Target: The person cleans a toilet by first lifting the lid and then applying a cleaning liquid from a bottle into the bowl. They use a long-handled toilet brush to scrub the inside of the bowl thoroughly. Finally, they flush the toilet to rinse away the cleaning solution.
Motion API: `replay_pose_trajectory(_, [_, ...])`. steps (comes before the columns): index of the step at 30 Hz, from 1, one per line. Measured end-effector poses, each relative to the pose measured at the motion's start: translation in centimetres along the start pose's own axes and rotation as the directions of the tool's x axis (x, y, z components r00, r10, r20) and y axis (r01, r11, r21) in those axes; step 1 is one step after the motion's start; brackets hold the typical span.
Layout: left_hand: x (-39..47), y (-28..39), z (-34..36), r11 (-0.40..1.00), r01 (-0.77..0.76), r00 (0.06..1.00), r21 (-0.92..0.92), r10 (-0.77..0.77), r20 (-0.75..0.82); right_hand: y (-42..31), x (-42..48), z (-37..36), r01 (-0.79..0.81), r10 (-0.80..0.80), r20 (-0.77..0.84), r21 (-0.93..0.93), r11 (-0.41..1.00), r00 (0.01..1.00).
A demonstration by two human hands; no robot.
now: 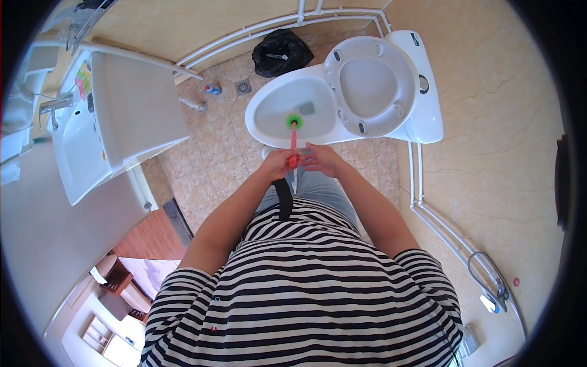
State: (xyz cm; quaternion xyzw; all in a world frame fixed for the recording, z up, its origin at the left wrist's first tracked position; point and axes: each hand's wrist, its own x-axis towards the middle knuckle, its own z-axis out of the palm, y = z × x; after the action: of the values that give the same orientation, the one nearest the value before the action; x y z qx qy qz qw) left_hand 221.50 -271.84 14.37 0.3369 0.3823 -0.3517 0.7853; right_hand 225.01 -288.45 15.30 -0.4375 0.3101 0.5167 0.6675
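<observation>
My left hand (279,164) is closed around the pink handle of a toilet brush (294,135). The brush's round green bristle head (294,121) is over or in the bowl of a white toilet (263,94); whether it touches the bowl I cannot tell. My right hand (321,159) is beside the handle, fingers pointing left and partly spread; whether they touch the handle is unclear. A black strap (284,197) hangs below my left wrist. The toilet's seat and lid (408,87) are raised against the cistern (429,110).
Behind the toilet bowl is a bin with a black bag (296,43). A small blue bottle (212,88) stands near a floor drain (243,86). A white washbasin (78,160) is on the left. White pipes (415,174) and a shower hose (520,312) run along the right wall.
</observation>
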Motion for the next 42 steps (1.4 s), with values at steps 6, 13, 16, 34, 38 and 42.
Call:
replay_pose_trajectory(6, [-0.2,-1.4,0.9,0.998,0.008,0.998,0.061,-0.012,0.062,3.4,6.2,-0.5,-0.090,0.070,0.105,0.197,0.976,0.992])
replay_pose_trajectory(13, [-0.7,-1.6,-0.1,0.983,0.040,0.993,0.182,-0.059,0.101,2.8,5.6,-2.4,-0.139,0.160,-0.208,0.109,0.984,0.965])
replay_pose_trajectory(16, [-0.6,-1.7,-0.9,0.979,0.036,0.999,0.200,-0.037,0.002,3.2,5.3,-4.2,-0.139,0.132,-0.226,-0.015,0.990,0.965])
replay_pose_trajectory(34, [-1.0,-1.1,-6.9,0.993,0.006,0.975,0.121,0.022,-0.222,4.2,3.3,-3.7,0.020,-0.080,-0.327,-0.181,0.983,0.942])
replay_pose_trajectory(38, [-0.9,-1.0,-6.7,0.991,0.002,0.977,0.136,0.027,-0.213,4.1,3.5,-3.9,0.015,-0.079,-0.312,-0.202,0.979,0.947])
replay_pose_trajectory(42, [-1.1,-0.9,-6.6,0.989,-0.005,0.978,0.145,0.035,-0.206,4.2,3.6,-4.0,0.000,-0.063,-0.311,-0.197,0.980,0.948])
